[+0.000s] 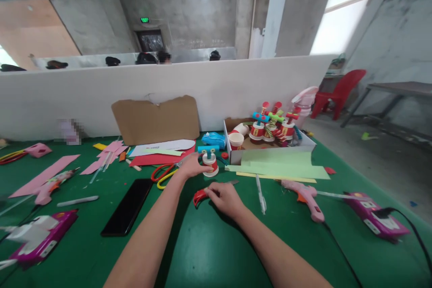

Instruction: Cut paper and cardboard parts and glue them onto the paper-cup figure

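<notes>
Standing on the green table is a paper-cup figure (pixel 209 166), a red and white cup topped by a blue paper roll with round eyes and dark coiled paper arms. My left hand (pixel 191 166) closes on its left side, the thumb across the cup's front. Just nearer to me, my right hand (pixel 225 197) pinches a red-handled tool (pixel 200 196) low over the table. A thin grey metal tip, apparently its blade, shows beyond my knuckles; the middle is hidden by my fingers. Red and yellow-handled scissors (pixel 164 175) lie left of my left hand.
A white box (pixel 276 146) holds several similar cup figures. Green paper (pixel 280 164) leans on its front. A pen (pixel 261 194), a pink glue gun (pixel 305 195) and a purple power strip (pixel 374 216) lie right; a black phone (pixel 127 207) and another glue gun (pixel 52 186) lie left.
</notes>
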`<move>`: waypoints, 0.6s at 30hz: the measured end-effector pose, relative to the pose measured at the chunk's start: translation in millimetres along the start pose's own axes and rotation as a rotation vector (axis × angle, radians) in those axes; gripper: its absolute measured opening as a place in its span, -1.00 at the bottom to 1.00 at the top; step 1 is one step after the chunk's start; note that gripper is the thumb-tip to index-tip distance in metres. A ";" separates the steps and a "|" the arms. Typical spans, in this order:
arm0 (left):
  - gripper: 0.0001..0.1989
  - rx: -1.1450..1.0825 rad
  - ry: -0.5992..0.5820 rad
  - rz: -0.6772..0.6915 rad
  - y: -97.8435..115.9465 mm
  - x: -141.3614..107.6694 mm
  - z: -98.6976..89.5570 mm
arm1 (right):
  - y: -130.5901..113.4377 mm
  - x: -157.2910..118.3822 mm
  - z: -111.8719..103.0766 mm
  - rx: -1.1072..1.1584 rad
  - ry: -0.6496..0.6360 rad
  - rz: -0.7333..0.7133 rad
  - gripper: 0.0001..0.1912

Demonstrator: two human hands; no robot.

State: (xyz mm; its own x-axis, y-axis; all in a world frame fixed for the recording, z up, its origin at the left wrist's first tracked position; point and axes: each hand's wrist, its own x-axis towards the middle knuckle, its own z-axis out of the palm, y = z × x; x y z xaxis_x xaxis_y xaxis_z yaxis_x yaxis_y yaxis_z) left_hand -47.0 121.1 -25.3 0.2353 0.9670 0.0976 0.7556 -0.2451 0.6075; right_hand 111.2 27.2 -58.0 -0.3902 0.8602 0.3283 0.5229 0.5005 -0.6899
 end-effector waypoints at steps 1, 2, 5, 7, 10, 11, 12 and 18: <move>-0.44 0.005 -0.005 -0.014 1.5 0.1 3.3 | -0.2 0.0 0.5 -0.002 -0.002 -0.004 -0.72; -0.46 0.007 -0.004 -0.040 2.8 0.1 5.9 | -0.4 0.0 0.9 -0.002 -0.004 -0.007 -0.72; -0.49 -0.040 0.056 -0.095 3.6 0.6 3.6 | -1.5 -0.1 1.4 0.001 0.003 -0.004 -0.72; -0.48 -0.125 0.111 -0.095 1.4 2.9 -10.3 | -2.0 -0.3 1.3 0.002 0.013 -0.004 -0.72; -0.47 -0.183 0.205 -0.136 -1.7 8.6 -48.2 | -2.6 -0.9 1.2 0.002 0.014 -0.013 -0.71; -0.47 -0.162 0.244 -0.137 -1.7 10.4 -62.8 | -2.7 -1.1 1.4 0.004 0.012 -0.015 -0.72; -0.46 -0.151 0.254 -0.127 -1.0 11.9 -76.9 | -2.8 -1.2 1.7 0.004 0.010 -0.016 -0.72; -0.45 -0.102 0.312 -0.143 8.9 8.9 -115.3 | -3.0 -1.4 2.5 -0.010 0.000 -0.017 -0.70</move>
State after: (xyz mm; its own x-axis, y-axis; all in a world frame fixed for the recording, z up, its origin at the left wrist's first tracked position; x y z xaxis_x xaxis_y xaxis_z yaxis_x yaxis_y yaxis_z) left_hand -108.7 135.5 71.9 -0.0782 0.9694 0.2328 0.6984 -0.1133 0.7066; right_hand 108.3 24.3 -57.9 -0.3988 0.8517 0.3399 0.5236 0.5157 -0.6781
